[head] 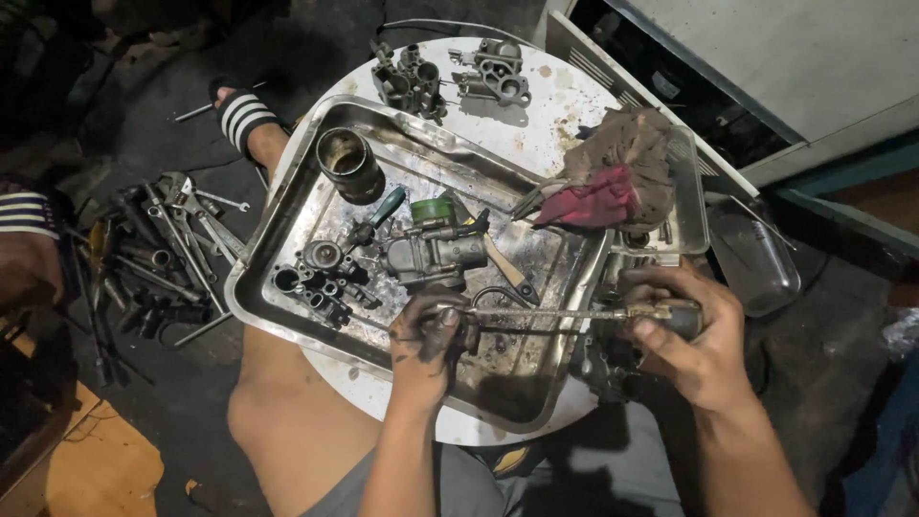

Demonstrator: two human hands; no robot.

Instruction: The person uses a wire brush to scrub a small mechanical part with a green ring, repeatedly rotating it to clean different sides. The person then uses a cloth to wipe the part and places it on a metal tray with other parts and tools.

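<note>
Both hands work over the oily steel tray [287, 206] on the round white table [565, 96]. Left hand [428, 337], blackened, pinches the tip of a long thin metal screwdriver [546, 312]; right hand [691, 337] grips its dark handle. Beyond, in the tray: grey metal carburettor [431, 251], greasy steel cylinder [348, 163]. Farther back, red-brown rag [613, 172].

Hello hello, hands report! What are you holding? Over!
Left hand pinching screwdriver shaft over metal tray. Right hand gripping its handle. Carburetor sits just beyond, untouched.
</note>
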